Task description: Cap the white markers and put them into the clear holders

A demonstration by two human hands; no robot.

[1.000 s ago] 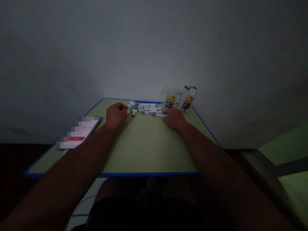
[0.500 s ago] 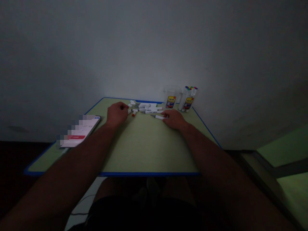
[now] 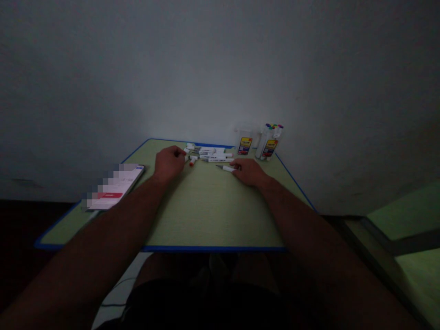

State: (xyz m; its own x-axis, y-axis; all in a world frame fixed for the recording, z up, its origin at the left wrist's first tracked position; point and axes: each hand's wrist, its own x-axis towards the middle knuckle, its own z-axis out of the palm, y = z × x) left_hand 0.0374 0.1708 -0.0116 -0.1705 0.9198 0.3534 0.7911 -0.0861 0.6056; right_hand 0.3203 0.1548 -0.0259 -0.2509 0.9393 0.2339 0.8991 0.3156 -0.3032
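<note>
Several white markers (image 3: 209,155) lie scattered at the far side of a green table (image 3: 206,211) with a blue edge. My left hand (image 3: 168,164) rests at the left end of the pile, fingers curled round the end of a marker with a red cap (image 3: 191,161). My right hand (image 3: 249,171) lies on the table right of the pile, fingers closed on a white marker (image 3: 225,167) that points left. Two clear marker cases (image 3: 266,143) stand at the far right corner, the right one holding markers with coloured caps.
A phone (image 3: 115,187) with a lit screen lies on the table's left side, beside my left forearm. A pale wall rises just behind the table. Another green surface (image 3: 409,215) shows at the far right, lower down.
My right hand has drawn one white marker out of the pile toward me. My left hand has stayed at the pile's left end.
</note>
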